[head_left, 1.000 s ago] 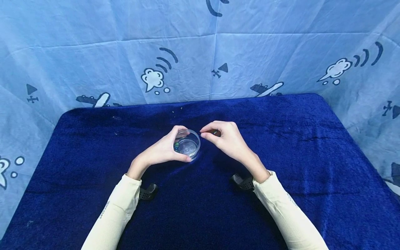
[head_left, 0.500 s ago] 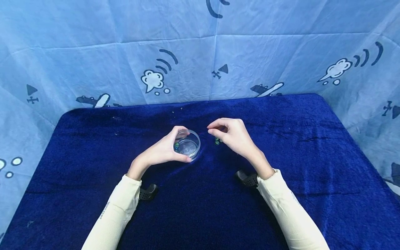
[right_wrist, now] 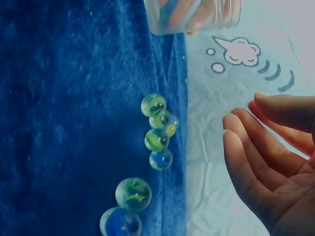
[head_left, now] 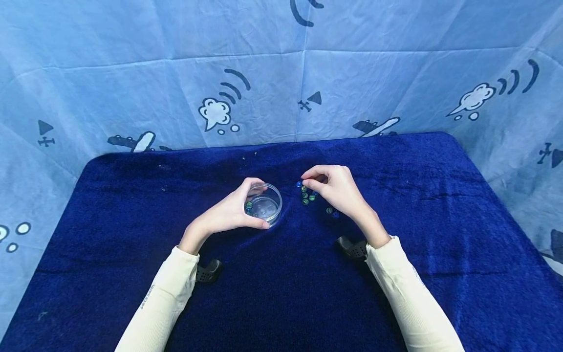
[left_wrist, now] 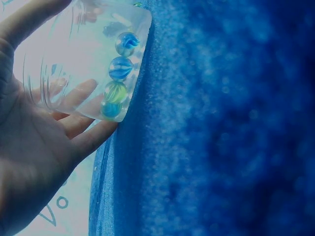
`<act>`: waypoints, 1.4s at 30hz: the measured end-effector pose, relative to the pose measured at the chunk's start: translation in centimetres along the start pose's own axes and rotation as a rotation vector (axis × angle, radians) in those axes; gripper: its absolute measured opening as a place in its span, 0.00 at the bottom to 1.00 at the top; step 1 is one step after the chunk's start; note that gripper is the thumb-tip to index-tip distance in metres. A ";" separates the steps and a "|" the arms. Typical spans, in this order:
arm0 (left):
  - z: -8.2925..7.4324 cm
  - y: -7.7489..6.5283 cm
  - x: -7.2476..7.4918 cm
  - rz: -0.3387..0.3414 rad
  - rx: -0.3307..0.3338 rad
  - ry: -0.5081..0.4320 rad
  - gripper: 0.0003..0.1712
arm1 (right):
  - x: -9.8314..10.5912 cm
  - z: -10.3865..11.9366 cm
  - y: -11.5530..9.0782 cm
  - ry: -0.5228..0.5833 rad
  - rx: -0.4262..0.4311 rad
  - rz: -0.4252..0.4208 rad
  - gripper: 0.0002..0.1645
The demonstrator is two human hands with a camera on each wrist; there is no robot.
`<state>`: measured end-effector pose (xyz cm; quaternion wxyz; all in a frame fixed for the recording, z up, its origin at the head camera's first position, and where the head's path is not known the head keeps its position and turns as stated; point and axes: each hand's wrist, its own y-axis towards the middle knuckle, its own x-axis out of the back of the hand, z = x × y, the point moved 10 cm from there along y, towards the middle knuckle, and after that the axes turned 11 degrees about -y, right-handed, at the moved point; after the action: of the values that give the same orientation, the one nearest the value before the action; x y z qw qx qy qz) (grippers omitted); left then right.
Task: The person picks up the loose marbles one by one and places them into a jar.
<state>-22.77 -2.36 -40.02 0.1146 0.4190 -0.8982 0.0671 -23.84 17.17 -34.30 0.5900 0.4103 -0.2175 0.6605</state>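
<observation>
My left hand [head_left: 228, 210] grips a clear round plastic jar [head_left: 273, 215] around its side, thumb at the front and fingers behind. The jar has a threaded rim and stands on the cloth; several glass marbles [left_wrist: 120, 68] with blue and green swirls lie at its bottom near the palm. To the right, my right hand [head_left: 336, 190] hovers over a loose group of marbles [head_left: 305, 195]. Its thumb and fingers are loosely bent, and nothing shows between them in the right wrist view. A blue marble [head_left: 299, 184] lies close by the fingertips.
Two more marbles [head_left: 332, 212] lie apart from the group, beneath the right wrist. A dark blue plush cloth [head_left: 272, 303] covers the table. Behind its far edge hangs a light blue printed curtain [head_left: 272, 98]. Black wrist mounts [head_left: 208, 271] stick out below the sleeves.
My right hand has moved right, from beside the jar's rim to over the marbles, uncovering several of them on the cloth. My left hand and the jar have stayed in place.
</observation>
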 end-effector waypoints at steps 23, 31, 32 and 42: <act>0.0 0.1 -0.1 -0.003 0.001 0.007 0.53 | -2.0 -4.4 0.0 -0.057 -0.079 0.126 0.07; -0.1 0.0 0.0 -0.003 0.007 0.008 0.52 | -2.3 -4.5 0.0 -0.041 -0.066 0.166 0.06; -0.1 0.0 0.0 -0.003 0.004 0.008 0.52 | -2.3 -4.5 0.0 -0.038 -0.068 0.170 0.06; 0.0 0.0 -0.1 -0.001 0.005 0.011 0.52 | -2.6 -4.6 -0.1 -0.022 -0.046 0.227 0.06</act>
<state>-22.71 -2.34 -40.09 0.1185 0.4192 -0.8973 0.0717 -25.16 19.21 -39.02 0.5181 0.3767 -0.2841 0.7134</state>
